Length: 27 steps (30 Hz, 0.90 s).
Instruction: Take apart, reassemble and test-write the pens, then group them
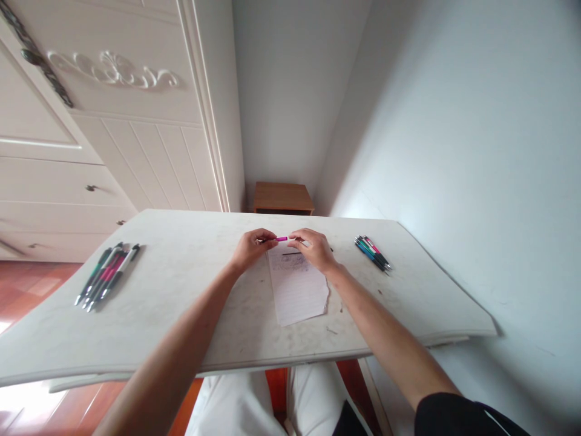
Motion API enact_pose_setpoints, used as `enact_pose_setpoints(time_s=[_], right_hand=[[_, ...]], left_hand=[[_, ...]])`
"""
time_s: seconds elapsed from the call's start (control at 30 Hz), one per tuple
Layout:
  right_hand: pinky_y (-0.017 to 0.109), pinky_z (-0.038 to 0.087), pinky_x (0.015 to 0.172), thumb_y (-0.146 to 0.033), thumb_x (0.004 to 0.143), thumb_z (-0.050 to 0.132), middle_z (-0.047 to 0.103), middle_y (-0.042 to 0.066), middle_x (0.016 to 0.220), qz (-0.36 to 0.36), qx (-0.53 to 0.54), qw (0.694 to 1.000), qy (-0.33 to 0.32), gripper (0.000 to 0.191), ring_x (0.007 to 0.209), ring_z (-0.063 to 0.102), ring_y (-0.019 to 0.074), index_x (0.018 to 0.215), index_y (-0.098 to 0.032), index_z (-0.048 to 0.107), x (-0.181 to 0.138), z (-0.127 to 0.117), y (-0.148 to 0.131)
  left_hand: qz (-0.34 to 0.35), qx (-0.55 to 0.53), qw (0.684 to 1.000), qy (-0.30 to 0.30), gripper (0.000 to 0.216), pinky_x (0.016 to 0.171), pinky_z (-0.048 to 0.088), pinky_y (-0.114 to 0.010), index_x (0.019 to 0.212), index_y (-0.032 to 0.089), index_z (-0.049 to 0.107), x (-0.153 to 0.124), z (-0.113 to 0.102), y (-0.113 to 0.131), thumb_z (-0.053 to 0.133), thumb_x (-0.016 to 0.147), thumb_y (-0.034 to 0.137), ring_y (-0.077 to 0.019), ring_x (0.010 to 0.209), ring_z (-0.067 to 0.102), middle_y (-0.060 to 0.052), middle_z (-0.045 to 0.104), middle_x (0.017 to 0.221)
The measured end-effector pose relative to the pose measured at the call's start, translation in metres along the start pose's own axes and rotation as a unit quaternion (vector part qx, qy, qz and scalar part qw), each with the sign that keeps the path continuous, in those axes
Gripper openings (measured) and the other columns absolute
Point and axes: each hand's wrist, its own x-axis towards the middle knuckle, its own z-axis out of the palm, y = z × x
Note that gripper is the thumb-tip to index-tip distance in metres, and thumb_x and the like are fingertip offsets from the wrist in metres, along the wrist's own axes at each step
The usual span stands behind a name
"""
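Note:
My left hand (254, 249) is closed in a pinch on a short magenta pen barrel (282, 238), whose end points toward my other hand. Just to the right, my right hand (316, 248) has thumb and fingers bent together close to the barrel's tip; whatever it holds is too small to make out. Both hands are over the top of a sheet of lined paper (301, 300) with a torn right edge and scribbles near its top. A thin dark stick (292, 254), like a pen refill, lies on the scribbles between the hands.
Several click pens (108, 275) lie in a bunch at the left of the white table (190, 266). Another bunch of slimmer pens (373, 253) lies at the right. Beyond the table are a small wooden stand (284, 195), a white cabinet (172, 157) and a wall on the right.

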Motion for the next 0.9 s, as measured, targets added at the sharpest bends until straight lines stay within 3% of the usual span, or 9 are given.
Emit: enact_pose_setpoints(time_s=[0.1,0.2,0.3,0.6,0.8,0.9], right_hand=[[0.030,0.051,0.078,-0.038,0.087,0.068,0.072,0.006,0.092,-0.004,0.004,1.000,0.008,0.018,0.079,0.066,0.0173,0.095,-0.022,0.072,0.002,-0.007,0.004],[0.030,0.051,0.077,-0.039,0.088,0.066,0.070,0.006,0.093,-0.001,-0.006,1.000,-0.008,0.020,0.081,0.065,0.0173,0.096,-0.021,0.073,0.003,-0.015,0.011],[0.030,0.050,0.078,-0.037,0.087,0.067,0.069,0.006,0.091,0.001,-0.031,0.999,-0.033,0.020,0.080,0.064,0.0165,0.096,-0.021,0.074,0.003,-0.022,0.017],[0.030,0.050,0.075,-0.028,0.089,0.063,0.067,0.006,0.091,0.030,-0.061,0.998,-0.007,0.017,0.077,0.063,0.0159,0.098,-0.018,0.074,0.002,-0.045,0.020],[0.033,0.048,0.086,-0.024,0.085,0.070,0.064,0.007,0.096,0.015,-0.142,0.985,-0.095,0.014,0.091,0.062,0.0193,0.097,-0.020,0.076,-0.010,-0.043,0.022],[0.032,0.047,0.084,-0.022,0.083,0.072,0.063,0.007,0.095,-0.007,-0.189,0.972,-0.140,0.012,0.090,0.060,0.0191,0.094,-0.021,0.078,-0.012,-0.038,0.021]], left_hand=[[-0.022,-0.094,0.995,0.010,0.038,0.068,0.046,-0.029,0.083,0.018,0.072,0.000,-0.003,0.002,0.079,0.067,0.051,-0.0168,0.072,0.062,-0.005,0.072,0.080],[-0.056,-0.224,0.972,0.033,0.038,0.067,0.046,-0.026,0.085,0.019,0.069,0.001,-0.007,0.005,0.080,0.067,0.050,-0.0142,0.075,0.062,-0.005,0.071,0.086],[-0.083,-0.287,0.954,0.033,0.037,0.065,0.046,-0.024,0.082,0.019,0.067,0.002,-0.010,0.008,0.084,0.064,0.046,-0.0129,0.076,0.062,-0.004,0.071,0.089],[-0.084,-0.281,0.956,0.015,0.037,0.065,0.046,-0.024,0.083,0.019,0.067,0.001,-0.009,0.009,0.083,0.065,0.046,-0.0133,0.077,0.063,-0.004,0.070,0.088],[-0.078,-0.269,0.960,0.018,0.040,0.064,0.043,-0.024,0.082,0.018,0.065,-0.002,-0.006,0.011,0.082,0.064,0.048,-0.0129,0.074,0.060,-0.003,0.068,0.084],[-0.074,-0.234,0.969,0.001,0.039,0.063,0.041,-0.023,0.081,0.016,0.066,-0.004,0.000,0.010,0.081,0.065,0.049,-0.0112,0.069,0.057,-0.001,0.064,0.075]])
